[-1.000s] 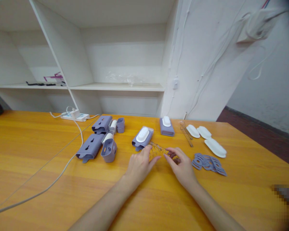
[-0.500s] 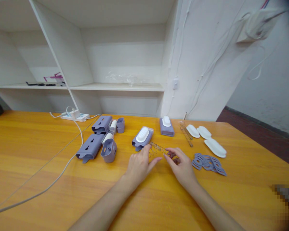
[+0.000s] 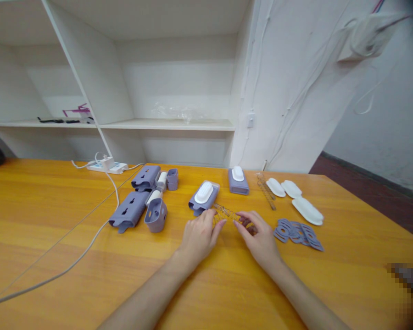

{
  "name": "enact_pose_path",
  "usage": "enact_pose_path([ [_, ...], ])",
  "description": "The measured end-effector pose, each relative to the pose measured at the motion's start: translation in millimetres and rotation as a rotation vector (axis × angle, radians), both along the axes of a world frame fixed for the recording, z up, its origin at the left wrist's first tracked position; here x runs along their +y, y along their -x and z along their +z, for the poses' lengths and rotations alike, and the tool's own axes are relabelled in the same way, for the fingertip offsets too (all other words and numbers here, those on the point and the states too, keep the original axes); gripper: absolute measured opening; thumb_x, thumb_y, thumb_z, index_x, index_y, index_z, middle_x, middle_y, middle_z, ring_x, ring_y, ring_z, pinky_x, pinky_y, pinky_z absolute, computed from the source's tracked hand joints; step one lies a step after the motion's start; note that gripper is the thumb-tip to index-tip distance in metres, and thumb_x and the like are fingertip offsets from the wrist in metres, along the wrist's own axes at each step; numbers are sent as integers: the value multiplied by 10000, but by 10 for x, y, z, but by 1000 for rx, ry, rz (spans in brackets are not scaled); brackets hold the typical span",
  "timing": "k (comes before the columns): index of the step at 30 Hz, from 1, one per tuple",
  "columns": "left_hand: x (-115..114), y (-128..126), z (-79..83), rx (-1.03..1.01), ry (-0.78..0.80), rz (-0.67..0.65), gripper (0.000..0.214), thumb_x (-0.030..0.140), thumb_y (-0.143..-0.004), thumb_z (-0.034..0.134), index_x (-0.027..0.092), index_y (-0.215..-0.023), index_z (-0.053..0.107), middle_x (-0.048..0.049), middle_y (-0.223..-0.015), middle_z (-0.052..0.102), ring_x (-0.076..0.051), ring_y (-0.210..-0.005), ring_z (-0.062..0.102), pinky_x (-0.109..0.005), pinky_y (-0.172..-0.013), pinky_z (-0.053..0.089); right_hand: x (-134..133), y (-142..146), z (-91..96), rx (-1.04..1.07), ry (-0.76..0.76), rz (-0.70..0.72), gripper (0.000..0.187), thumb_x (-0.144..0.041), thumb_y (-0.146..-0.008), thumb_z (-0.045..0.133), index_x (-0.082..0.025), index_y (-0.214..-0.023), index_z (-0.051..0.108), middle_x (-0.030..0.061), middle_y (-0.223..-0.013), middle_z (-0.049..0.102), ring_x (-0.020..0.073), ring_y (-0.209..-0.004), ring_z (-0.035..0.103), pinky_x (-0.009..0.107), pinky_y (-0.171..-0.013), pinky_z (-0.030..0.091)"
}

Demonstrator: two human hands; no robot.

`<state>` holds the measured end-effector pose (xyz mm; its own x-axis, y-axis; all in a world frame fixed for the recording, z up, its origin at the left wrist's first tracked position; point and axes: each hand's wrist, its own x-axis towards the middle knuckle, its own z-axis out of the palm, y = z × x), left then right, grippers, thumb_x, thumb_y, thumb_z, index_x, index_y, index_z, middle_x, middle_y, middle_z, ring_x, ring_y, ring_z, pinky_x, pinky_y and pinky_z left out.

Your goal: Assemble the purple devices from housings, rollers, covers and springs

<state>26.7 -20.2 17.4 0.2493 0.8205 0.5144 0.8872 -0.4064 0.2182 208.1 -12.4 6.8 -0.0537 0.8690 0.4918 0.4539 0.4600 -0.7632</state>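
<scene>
Thin metal coil springs [image 3: 226,212] stretch between my two hands, just above the wooden table. My left hand [image 3: 200,233] pinches the left end of the coils between thumb and fingers. The other end, a darker bunched part, sits in the fingers of my right hand [image 3: 259,236]. Right behind my left hand lies a purple plastic case [image 3: 197,205] with a white oval piece [image 3: 204,192] on top. Flat purple oval rings [image 3: 298,233] lie in a pile to the right of my right hand. How many springs I hold cannot be made out.
More springs [image 3: 266,190] lie behind, beside several white oval covers [image 3: 307,211]. Another purple case [image 3: 238,180] stands at the back. On the left are purple holders [image 3: 129,211], a purple cup [image 3: 156,215], a power strip [image 3: 113,167] and a long cable [image 3: 79,257].
My left thumb has come in toward the fingers and closed on the left end of the springs. My right hand keeps its place and its hold.
</scene>
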Motion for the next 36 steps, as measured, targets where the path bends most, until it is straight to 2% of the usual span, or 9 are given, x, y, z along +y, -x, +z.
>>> enact_pose_path([
  [2,-1,-8,-14,-13,5,26,373,486,-896,400,161,-1069,457,-45,-773,664,-185,-679,655,-234,-516,421,-1,3,8,3,-6,-3,197,-344,-838,559,-203,-960,622,40,-819,568,164,-712,567,258,-565,482],
  [4,-1,-14,-28,-23,12,53,381,482,-899,398,162,-1102,439,-28,-719,657,-174,-616,645,-228,-488,399,-4,4,16,4,-8,-4,203,-353,-837,557,-203,-958,623,44,-818,569,168,-712,569,259,-559,483],
  [9,-7,-10,-14,-17,1,14,266,379,-942,333,192,-1106,429,-43,-869,667,-167,-716,649,-233,-518,408,-12,7,23,-2,-6,0,192,-339,-841,553,-204,-959,621,45,-819,566,170,-719,569,259,-562,485],
  [14,-17,5,27,30,22,-25,254,285,-963,247,202,-941,486,-37,-877,649,-155,-751,638,-232,-547,408,-16,6,26,-12,-14,-7,179,-323,-839,555,-203,-954,623,46,-813,567,170,-713,566,258,-556,481],
  [20,-3,-7,-30,-20,-34,-24,312,488,-889,422,188,-958,469,-27,-777,672,-179,-685,656,-241,-524,401,-18,10,26,0,-10,-1,189,-334,-843,551,-204,-962,622,48,-822,569,173,-729,571,261,-570,488],
  [25,-3,-13,-44,-41,1,17,280,419,-927,365,171,-1040,432,-10,-656,647,-165,-559,630,-232,-455,352,-21,17,27,-3,-21,1,217,-372,-840,549,-208,-955,632,47,-811,575,173,-711,578,262,-555,490],
  [28,-7,-4,-15,-23,8,-7,267,399,-938,339,175,-1050,431,-26,-720,648,-165,-625,634,-232,-491,375,-24,18,28,-6,-29,6,213,-363,-842,548,-206,-962,629,49,-813,574,173,-711,576,265,-560,489],
  [33,-18,-5,32,44,9,-20,252,349,-954,290,201,-871,476,-38,-830,626,-157,-740,608,-230,-552,389,-35,21,31,-26,-35,17,182,-322,-845,549,-210,-969,620,43,-813,563,170,-709,567,262,-562,482],
  [36,-30,-10,38,39,-8,-40,261,323,-958,275,202,-870,489,-38,-853,614,-162,-796,583,-238,-604,405,-38,21,35,-37,-39,20,168,-295,-847,550,-210,-978,613,41,-820,558,168,-715,561,263,-578,480],
])
